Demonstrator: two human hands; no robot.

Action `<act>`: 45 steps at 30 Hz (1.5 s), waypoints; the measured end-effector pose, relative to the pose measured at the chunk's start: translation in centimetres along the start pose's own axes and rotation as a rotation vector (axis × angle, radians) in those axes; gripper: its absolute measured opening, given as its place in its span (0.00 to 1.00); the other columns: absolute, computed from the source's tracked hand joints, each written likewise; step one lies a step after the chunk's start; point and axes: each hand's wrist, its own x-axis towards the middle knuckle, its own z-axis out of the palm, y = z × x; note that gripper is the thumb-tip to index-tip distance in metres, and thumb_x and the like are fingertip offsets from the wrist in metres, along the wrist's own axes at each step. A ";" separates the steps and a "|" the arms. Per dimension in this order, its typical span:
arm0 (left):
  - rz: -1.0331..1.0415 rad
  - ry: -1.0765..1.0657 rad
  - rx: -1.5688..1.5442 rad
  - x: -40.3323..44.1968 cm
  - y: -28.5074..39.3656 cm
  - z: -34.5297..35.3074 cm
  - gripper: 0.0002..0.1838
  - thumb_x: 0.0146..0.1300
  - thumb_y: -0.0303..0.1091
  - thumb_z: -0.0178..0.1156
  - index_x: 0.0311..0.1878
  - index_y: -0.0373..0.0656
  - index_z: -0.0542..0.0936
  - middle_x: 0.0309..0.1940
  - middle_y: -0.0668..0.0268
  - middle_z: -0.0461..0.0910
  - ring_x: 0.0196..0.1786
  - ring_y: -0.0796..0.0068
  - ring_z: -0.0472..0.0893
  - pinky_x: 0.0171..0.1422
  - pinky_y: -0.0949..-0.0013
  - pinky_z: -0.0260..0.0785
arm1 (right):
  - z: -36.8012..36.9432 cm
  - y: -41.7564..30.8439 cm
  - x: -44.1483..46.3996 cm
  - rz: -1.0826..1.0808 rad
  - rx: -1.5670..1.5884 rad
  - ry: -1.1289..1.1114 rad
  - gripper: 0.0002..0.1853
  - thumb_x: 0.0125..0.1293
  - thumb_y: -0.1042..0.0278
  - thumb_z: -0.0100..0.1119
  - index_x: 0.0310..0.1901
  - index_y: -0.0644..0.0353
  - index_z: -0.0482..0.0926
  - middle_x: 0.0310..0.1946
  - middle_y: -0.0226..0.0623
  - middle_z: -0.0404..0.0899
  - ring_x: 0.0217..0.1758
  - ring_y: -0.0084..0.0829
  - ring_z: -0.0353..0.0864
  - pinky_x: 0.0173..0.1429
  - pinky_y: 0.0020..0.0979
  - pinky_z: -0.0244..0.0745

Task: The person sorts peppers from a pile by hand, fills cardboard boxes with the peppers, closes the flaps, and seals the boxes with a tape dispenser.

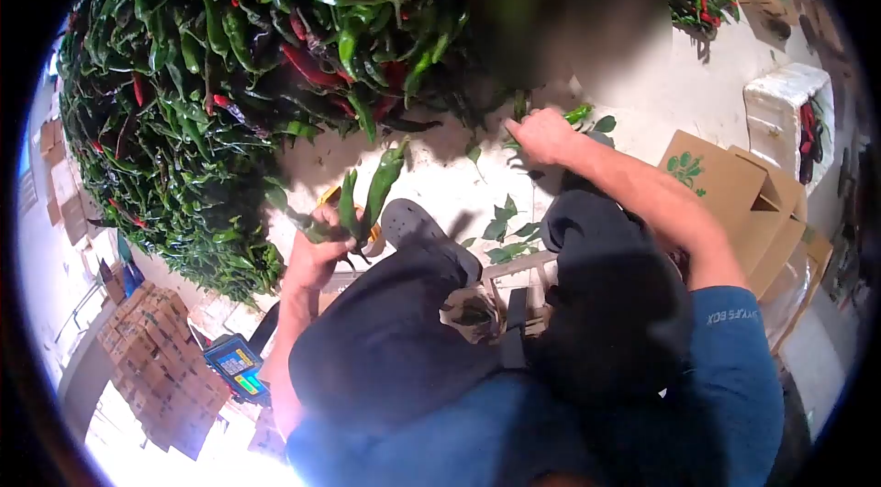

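Several long green peppers [381, 182] stick up out of my left hand [317, 244], which is closed around their lower ends above my knee. My right hand [546, 136] reaches to the floor at the foot of the pile, its fingers curled and mostly hidden. Close beside those fingers shows a bright green pepper [578, 113]; whether it is gripped or lies behind them I cannot tell. A large pile of green peppers [184, 120], with some red peppers [312, 67] among them, rises in front of me.
Loose leaves [500, 221] lie on the floor between my feet. Open cardboard boxes [725, 184] and a white foam box [785, 92] stand at right. At lower left are a scale display [237, 366] and stacked cartons [161, 363]. A blurred patch covers the top right of the pile.
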 end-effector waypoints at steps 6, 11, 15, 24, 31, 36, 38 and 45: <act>0.026 0.002 -0.182 -1.2 -3.4 -0.3 0.17 0.53 0.21 0.69 0.37 0.46 0.70 0.44 0.60 0.80 0.48 0.64 0.82 0.52 0.59 0.75 | 2.9 3.3 0.9 -0.096 -0.037 0.051 0.21 0.56 0.68 0.62 0.52 0.61 0.78 0.36 0.44 0.86 0.44 0.45 0.86 0.48 0.44 0.81; 0.056 -0.020 -0.182 -1.4 -3.5 -0.5 0.16 0.54 0.21 0.70 0.38 0.45 0.72 0.45 0.59 0.80 0.47 0.62 0.82 0.52 0.57 0.76 | 0.9 2.4 -5.3 -0.093 0.037 0.406 0.22 0.51 0.73 0.61 0.51 0.60 0.78 0.34 0.40 0.83 0.43 0.44 0.83 0.45 0.43 0.80; 0.131 0.004 -0.206 -1.3 -2.2 -0.3 0.16 0.53 0.21 0.70 0.37 0.47 0.72 0.48 0.60 0.79 0.55 0.64 0.78 0.60 0.58 0.72 | -4.9 0.5 -13.9 0.098 0.107 0.698 0.27 0.47 0.77 0.63 0.54 0.61 0.77 0.35 0.38 0.81 0.42 0.43 0.81 0.44 0.41 0.79; 0.429 0.105 -0.055 -6.5 3.2 -0.3 0.17 0.55 0.26 0.70 0.41 0.46 0.70 0.50 0.61 0.79 0.55 0.61 0.79 0.65 0.55 0.72 | -9.3 -1.0 -40.8 0.902 0.573 1.211 0.28 0.58 0.75 0.63 0.62 0.63 0.77 0.53 0.44 0.84 0.52 0.33 0.85 0.58 0.34 0.78; 0.597 0.106 -0.064 -14.9 3.4 0.5 0.24 0.56 0.33 0.69 0.55 0.41 0.73 0.43 0.59 0.80 0.44 0.64 0.81 0.51 0.63 0.73 | -8.2 -2.2 -50.1 0.446 1.717 1.260 0.27 0.55 0.75 0.61 0.60 0.64 0.77 0.43 0.39 0.83 0.44 0.31 0.83 0.52 0.30 0.80; 0.660 0.129 -0.171 -21.8 1.3 0.8 0.27 0.54 0.33 0.69 0.57 0.39 0.73 0.46 0.57 0.80 0.46 0.61 0.81 0.55 0.58 0.74 | -14.9 -6.5 -45.1 -0.287 2.115 1.054 0.34 0.50 0.64 0.64 0.61 0.68 0.71 0.34 0.33 0.76 0.37 0.30 0.70 0.37 0.30 0.68; 0.690 0.207 -0.196 -24.7 -1.2 -0.8 0.31 0.54 0.33 0.69 0.61 0.37 0.71 0.49 0.57 0.79 0.49 0.60 0.80 0.58 0.57 0.74 | -18.0 -9.2 -42.4 -0.471 2.106 0.935 0.34 0.51 0.63 0.64 0.61 0.67 0.71 0.32 0.30 0.72 0.34 0.27 0.63 0.34 0.27 0.63; 0.783 0.621 -0.427 -38.1 -8.6 -2.5 0.30 0.53 0.24 0.69 0.62 0.36 0.74 0.54 0.56 0.78 0.56 0.61 0.78 0.64 0.55 0.73 | -26.3 -22.1 -30.8 -0.974 1.955 0.258 0.35 0.61 0.64 0.62 0.68 0.69 0.63 0.38 0.29 0.70 0.38 0.23 0.63 0.36 0.25 0.65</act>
